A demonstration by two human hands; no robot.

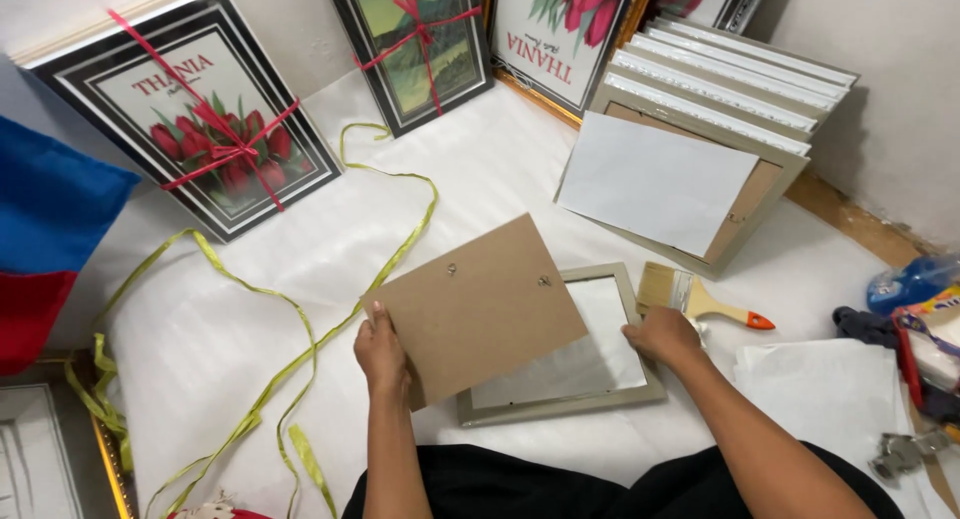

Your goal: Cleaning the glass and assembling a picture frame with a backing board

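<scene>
My left hand [381, 357] grips the left edge of a brown backing board [475, 309] and holds it tilted above a grey picture frame [640, 379] that lies flat on the white sheet. The board bears two small metal clips and covers the frame's left part. My right hand [664, 336] rests on the frame's right edge, fingers curled on it. A paintbrush [700, 299] with a pale wooden handle and an orange tip lies just beyond my right hand.
A stack of grey frames [740, 89] with a white paper sheet [650, 184] leans at the back right. Framed flower prints tied with red ribbon [215, 129] stand along the wall. Yellow-green ribbon [290, 364] loops across the left. Cloths and bags [920, 329] sit at right.
</scene>
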